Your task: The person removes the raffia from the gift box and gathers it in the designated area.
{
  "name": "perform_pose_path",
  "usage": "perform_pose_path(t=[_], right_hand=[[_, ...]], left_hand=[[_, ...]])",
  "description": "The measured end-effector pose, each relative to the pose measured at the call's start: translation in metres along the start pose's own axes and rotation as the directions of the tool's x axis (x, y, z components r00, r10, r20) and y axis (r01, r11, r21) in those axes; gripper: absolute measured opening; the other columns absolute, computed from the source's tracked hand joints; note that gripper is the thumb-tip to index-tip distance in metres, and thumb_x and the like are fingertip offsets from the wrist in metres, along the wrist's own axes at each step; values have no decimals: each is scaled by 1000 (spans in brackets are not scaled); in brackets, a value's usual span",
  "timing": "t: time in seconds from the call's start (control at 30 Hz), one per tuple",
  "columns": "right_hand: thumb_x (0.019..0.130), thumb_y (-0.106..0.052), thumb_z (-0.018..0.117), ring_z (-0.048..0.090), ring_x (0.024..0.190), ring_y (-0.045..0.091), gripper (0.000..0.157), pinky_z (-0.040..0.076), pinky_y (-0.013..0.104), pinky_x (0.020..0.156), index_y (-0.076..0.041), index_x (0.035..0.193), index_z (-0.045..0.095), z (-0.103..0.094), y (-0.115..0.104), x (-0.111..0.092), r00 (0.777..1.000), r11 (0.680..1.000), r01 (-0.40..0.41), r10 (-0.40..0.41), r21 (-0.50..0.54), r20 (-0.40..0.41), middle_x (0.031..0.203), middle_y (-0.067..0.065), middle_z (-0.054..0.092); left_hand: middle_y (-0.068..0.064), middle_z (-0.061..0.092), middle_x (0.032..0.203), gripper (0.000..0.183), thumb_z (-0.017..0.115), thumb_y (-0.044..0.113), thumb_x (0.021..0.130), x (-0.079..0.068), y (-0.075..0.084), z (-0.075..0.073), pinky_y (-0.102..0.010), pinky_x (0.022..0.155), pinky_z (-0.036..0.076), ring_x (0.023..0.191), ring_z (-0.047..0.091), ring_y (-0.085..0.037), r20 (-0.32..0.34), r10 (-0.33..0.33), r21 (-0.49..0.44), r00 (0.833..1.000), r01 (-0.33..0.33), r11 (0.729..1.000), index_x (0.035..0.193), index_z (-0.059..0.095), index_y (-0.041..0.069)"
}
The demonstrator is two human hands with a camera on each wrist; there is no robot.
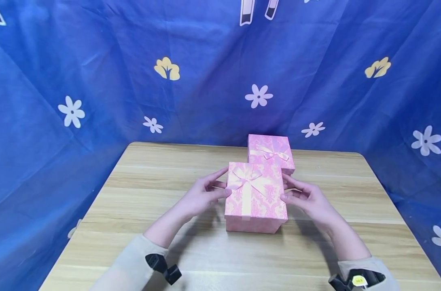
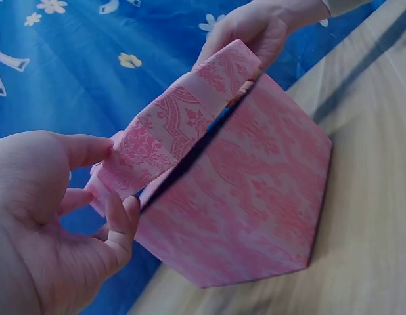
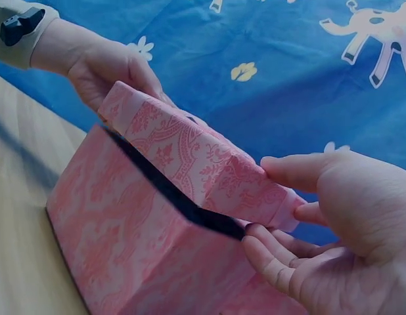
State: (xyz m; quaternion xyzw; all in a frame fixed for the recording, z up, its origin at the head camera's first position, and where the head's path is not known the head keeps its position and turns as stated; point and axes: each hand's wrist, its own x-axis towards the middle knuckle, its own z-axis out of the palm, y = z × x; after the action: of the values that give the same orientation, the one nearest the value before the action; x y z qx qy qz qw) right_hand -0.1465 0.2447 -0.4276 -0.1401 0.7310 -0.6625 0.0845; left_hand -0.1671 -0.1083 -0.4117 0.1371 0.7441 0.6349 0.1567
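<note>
A pink patterned gift box (image 1: 252,226) stands on the table with its lid (image 1: 266,198), which bears a pale ribbon bow (image 1: 247,180). My left hand (image 1: 202,197) grips the lid's left side between thumb and fingers. On the opposite side my right hand (image 1: 309,201) pinches the lid's edge. Both wrist views show a dark gap between the lid (image 2: 183,118) and the box body (image 3: 117,216), so the lid sits raised over the open top. What lies inside the box is hidden.
Behind the front box, slightly right, is a second pink gift box (image 1: 258,141) with a bow on top, partly covered by the first. The wooden table (image 1: 151,169) ends at a blue curtain (image 1: 206,101) printed with flowers, which hangs behind and at both sides.
</note>
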Motion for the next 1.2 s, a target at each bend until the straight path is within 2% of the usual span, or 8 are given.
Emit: perform_pose_path(t=[0.07, 0.2, 0.4, 0.63, 0.87, 0.97, 1.07, 1.2], right_hand=[[95, 3, 75, 71, 104, 18, 72, 59, 30, 93, 3, 159, 42, 0, -5, 0, 1000, 1000, 24, -23, 16, -6, 127, 20, 63], [94, 6, 75, 70, 108, 18, 76, 58, 31, 95, 7, 160, 38, 2, -13, 2, 999, 998, 41, -40, 44, -25, 125, 17, 65], [93, 9, 76, 70, 103, 14, 47, 60, 29, 90, 18, 136, 59, 7, -24, 6, 993, 994, 80, -74, 69, -87, 114, 8, 74], [99, 6, 69, 69, 77, 9, 45, 59, 25, 73, -26, 130, 75, 8, -35, 7, 978, 981, 178, -168, 75, -123, 88, -1, 76], [115, -16, 47, 76, 91, 17, 35, 61, 30, 73, -3, 128, 76, 2, -36, 6, 971, 965, 240, -236, 108, -47, 121, 5, 77], [105, 0, 63, 74, 89, 11, 31, 61, 27, 73, 6, 135, 68, 3, -33, 6, 971, 970, 234, -230, 69, -60, 118, 4, 77], [93, 15, 71, 75, 91, 12, 53, 62, 26, 74, 8, 144, 59, 4, -30, 7, 972, 973, 228, -225, 47, -63, 113, 7, 78], [90, 18, 71, 75, 105, 17, 62, 63, 31, 81, 8, 149, 54, 4, -28, 8, 974, 973, 224, -222, 52, -48, 115, 11, 77]], left_hand=[[-15, 68, 120, 75, 79, 16, 96, 0, 5, -2, -31, 74, 55, 96, 67, -24, -7, 27, 15, 1000, -27, 1000, 163, 46, 21], [-17, 69, 121, 76, 79, 11, 96, 1, 14, -4, -35, 84, 59, 98, 71, -22, -24, 68, 1, 997, -68, 998, 162, 43, 9], [-16, 69, 120, 57, 79, 4, 95, 4, 28, -5, -30, 90, 59, 105, 70, -25, -48, 116, 25, 992, -115, 993, 147, 57, -7], [-12, 70, 93, 50, 73, 2, 99, 2, 42, -7, -26, 69, 55, 84, 67, -16, -73, 253, 95, 965, -245, 965, 146, 60, -4], [-18, 69, 136, 45, 59, 13, 101, -1, 41, -10, -42, 81, 63, 103, 74, -20, -47, 194, -103, 980, -198, 975, 144, 62, -1], [-17, 73, 127, 44, 69, 10, 101, 0, 39, -8, -39, 80, 64, 99, 76, -20, -45, 186, -81, 982, -189, 979, 143, 65, 2], [-18, 77, 112, 55, 80, 2, 93, -1, 38, -6, -39, 79, 64, 91, 77, -18, -39, 187, -52, 982, -189, 981, 145, 64, 5], [-18, 78, 101, 61, 82, 0, 90, -3, 37, -7, -42, 79, 64, 83, 77, -19, 1, 189, -38, 982, -189, 981, 147, 61, 4]])
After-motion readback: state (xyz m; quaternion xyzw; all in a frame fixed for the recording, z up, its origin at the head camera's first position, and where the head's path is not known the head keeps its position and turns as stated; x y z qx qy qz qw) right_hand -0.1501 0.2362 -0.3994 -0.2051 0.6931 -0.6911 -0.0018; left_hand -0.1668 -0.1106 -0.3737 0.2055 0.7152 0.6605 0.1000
